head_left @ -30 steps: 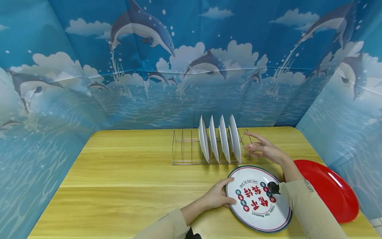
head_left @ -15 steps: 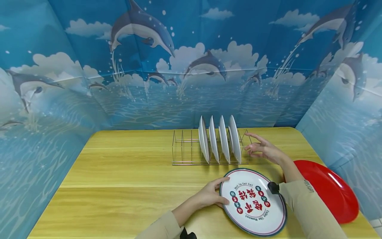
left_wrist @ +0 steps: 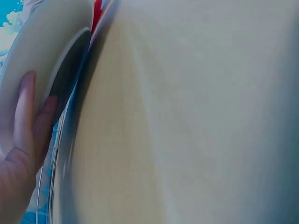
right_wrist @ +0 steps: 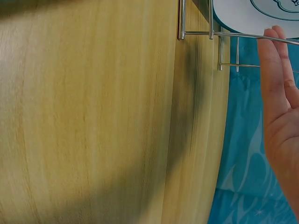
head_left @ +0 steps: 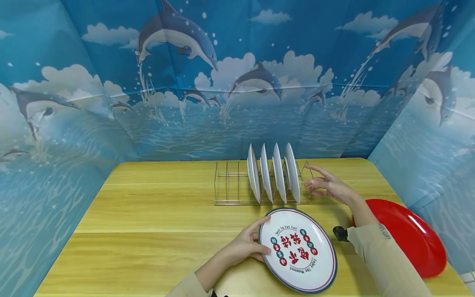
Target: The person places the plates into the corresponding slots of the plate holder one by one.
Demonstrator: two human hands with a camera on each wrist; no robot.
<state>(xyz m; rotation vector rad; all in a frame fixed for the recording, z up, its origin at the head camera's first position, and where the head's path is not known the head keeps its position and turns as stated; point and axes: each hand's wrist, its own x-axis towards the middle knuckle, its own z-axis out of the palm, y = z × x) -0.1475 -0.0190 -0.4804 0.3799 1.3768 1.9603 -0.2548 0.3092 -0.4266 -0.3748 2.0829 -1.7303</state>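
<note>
Plate reading "Just To Eat", "Enjoy The", red Chinese characters

The table leaves a wide lane left of the wire rack, whose left slots stand open, while four upright plates block its right part, the right hand crowds its right end, and the round plate in the left hand and the red platter obstruct the near right.
</note>
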